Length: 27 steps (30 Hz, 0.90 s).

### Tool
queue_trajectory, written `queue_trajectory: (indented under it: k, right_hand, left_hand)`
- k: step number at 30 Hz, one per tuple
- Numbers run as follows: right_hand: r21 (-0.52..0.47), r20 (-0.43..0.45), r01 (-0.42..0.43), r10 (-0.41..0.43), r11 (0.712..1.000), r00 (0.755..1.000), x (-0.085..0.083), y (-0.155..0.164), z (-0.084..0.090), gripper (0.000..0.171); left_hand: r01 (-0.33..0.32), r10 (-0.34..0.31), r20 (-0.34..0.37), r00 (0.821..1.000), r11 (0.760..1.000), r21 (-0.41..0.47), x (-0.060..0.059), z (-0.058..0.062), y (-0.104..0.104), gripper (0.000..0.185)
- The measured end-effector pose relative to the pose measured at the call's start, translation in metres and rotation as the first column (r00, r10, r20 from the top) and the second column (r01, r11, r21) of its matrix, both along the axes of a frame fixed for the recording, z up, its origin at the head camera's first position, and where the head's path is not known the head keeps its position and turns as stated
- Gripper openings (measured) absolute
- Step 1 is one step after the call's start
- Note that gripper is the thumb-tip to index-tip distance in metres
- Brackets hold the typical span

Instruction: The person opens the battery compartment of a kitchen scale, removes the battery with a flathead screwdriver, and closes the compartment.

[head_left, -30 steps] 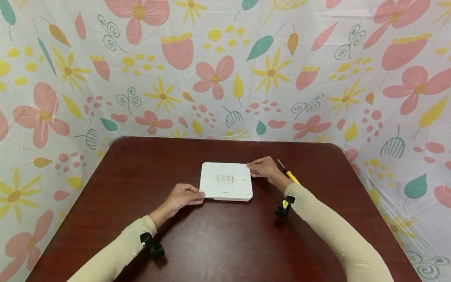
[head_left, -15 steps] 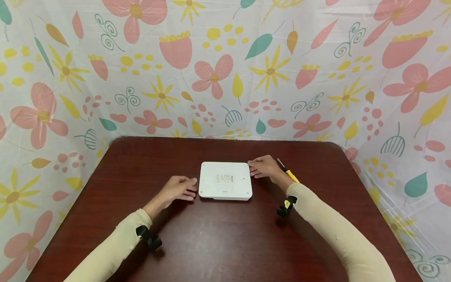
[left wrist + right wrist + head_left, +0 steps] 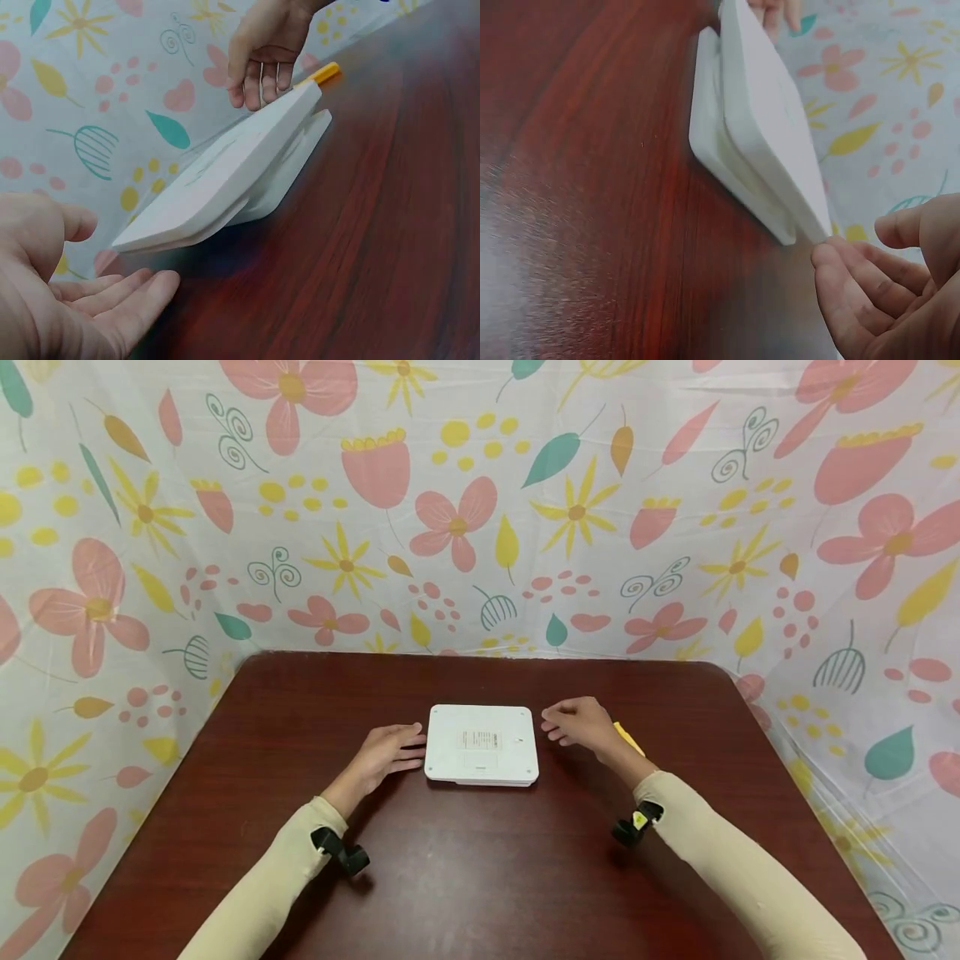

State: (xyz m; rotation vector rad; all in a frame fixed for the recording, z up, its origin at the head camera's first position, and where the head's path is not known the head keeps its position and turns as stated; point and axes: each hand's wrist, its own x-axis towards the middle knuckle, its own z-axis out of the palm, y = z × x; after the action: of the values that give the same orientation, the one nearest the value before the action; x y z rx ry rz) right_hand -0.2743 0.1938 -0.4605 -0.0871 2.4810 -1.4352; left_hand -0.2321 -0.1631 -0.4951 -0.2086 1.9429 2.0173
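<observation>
A flat white square device (image 3: pixel 481 745) lies on the dark red table (image 3: pixel 480 868), its labelled side up. My left hand (image 3: pixel 393 752) rests on the table just off the device's left edge, fingers straight, holding nothing. In the left wrist view, those fingers (image 3: pixel 112 296) lie a little short of the device (image 3: pixel 240 165). My right hand (image 3: pixel 576 724) hovers off the right edge with relaxed fingers, apart from the device. In the right wrist view, its fingertips (image 3: pixel 855 285) are close to the corner of the device (image 3: pixel 769 127).
A yellow-handled screwdriver (image 3: pixel 628 737) lies on the table behind my right hand, mostly hidden by it; its handle (image 3: pixel 324 73) shows in the left wrist view. Floral sheets (image 3: pixel 480 527) wall in the table at the back and on both sides.
Both hands have let go of the device's corners and drawn back slightly. The right hand has moved right over the screwdriver. The device stays in place.
</observation>
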Motion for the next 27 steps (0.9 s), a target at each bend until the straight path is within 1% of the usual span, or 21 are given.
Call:
queue_trajectory:
  k: [2,5,10,13,16,19,23,27]
  right_hand:
    - [0.001,-0.022,-0.009,0.009,1.000,1.000,0.007,0.003,0.005,0.040]
    - [-0.024,-0.040,-0.022,0.021,0.999,0.999,0.017,0.005,0.014,0.039]
    - [-0.082,-0.055,-0.057,0.053,0.995,0.997,0.032,0.001,0.027,0.038]
    - [-0.094,-0.060,-0.085,0.080,0.992,0.995,0.040,-0.005,0.031,0.037]
    - [-0.078,-0.078,-0.127,0.121,0.989,0.990,0.045,-0.016,0.032,0.036]
    - [-0.019,-0.115,-0.170,0.166,0.985,0.979,0.050,-0.030,0.029,0.031]
    - [0.090,-0.203,-0.228,0.242,0.970,0.949,0.053,-0.048,0.025,0.019]
    - [0.198,-0.303,-0.273,0.324,0.941,0.896,0.053,-0.066,0.019,0.012]
  left_hand:
    - [-0.015,0.015,0.006,1.000,0.999,0.031,0.001,-0.003,0.005,0.052]
    - [-0.030,0.030,0.006,1.000,0.997,0.068,0.002,-0.006,0.011,0.050]
    - [-0.056,0.056,-0.004,0.998,0.997,0.053,0.003,-0.009,0.016,0.046]
    - [-0.077,0.077,-0.009,0.997,0.996,0.046,0.003,-0.011,0.017,0.045]
    - [-0.096,0.097,-0.011,0.995,0.994,0.043,0.003,-0.014,0.016,0.043]
    - [-0.106,0.106,-0.010,0.994,0.994,0.030,0.002,-0.016,0.015,0.042]
    - [-0.107,0.107,-0.006,0.994,0.994,0.029,0.002,-0.017,0.016,0.043]
    - [-0.105,0.105,-0.005,0.994,0.994,0.041,0.001,-0.018,0.017,0.044]
